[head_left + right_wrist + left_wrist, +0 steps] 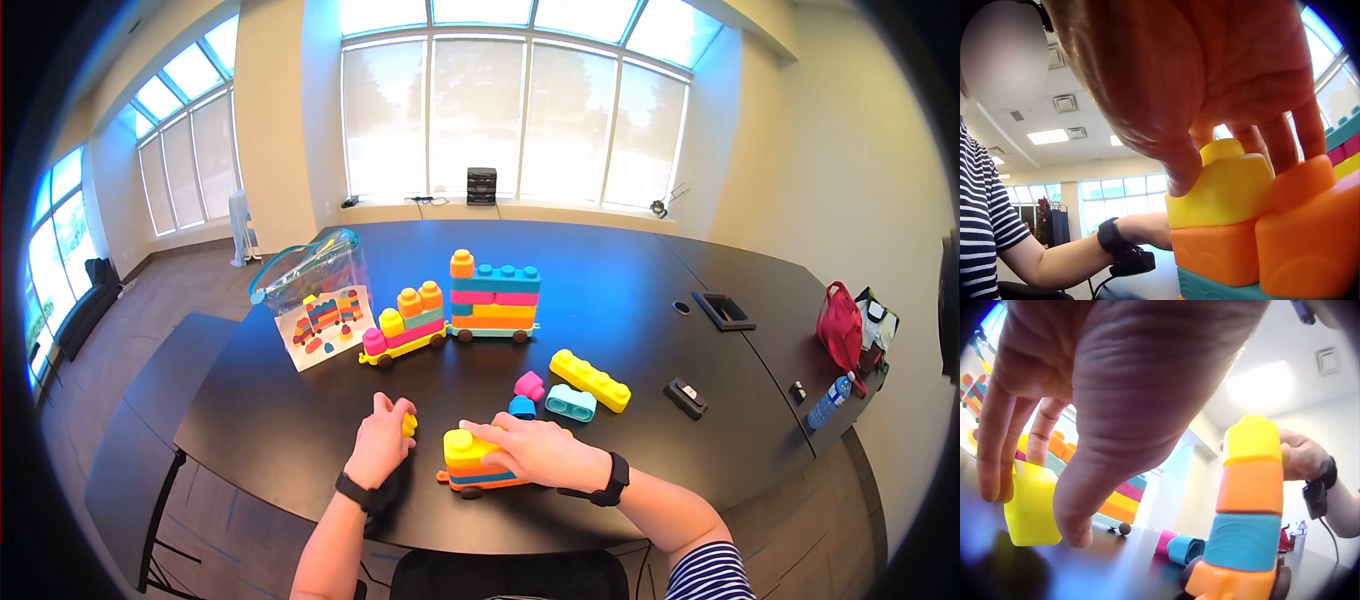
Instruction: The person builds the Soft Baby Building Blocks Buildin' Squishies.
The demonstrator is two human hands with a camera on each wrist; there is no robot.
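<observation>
My left hand [378, 438] pinches a small yellow block [1032, 506] between thumb and fingers, low over the dark table [300, 455]. To its right stands a wheeled toy wagon with an orange base [1235, 579], a blue block [1242, 542] and an orange block [1249, 489] stacked on it. Topping this stack is another yellow block [1219, 190], which my right hand [550, 450] grips, thumb on the near side and fingers behind. Beside that yellow block an orange block [1307, 234] with a raised stud sits under my right fingers.
Beyond my hands lie a pink block [529, 386], a blue block [522, 407], a teal block [571, 403] and a long yellow block [590, 380]. Farther back stand a built block train [495, 300], a clear bag [330, 265] and a picture card [325, 325]. A water bottle [830, 400] stands at right.
</observation>
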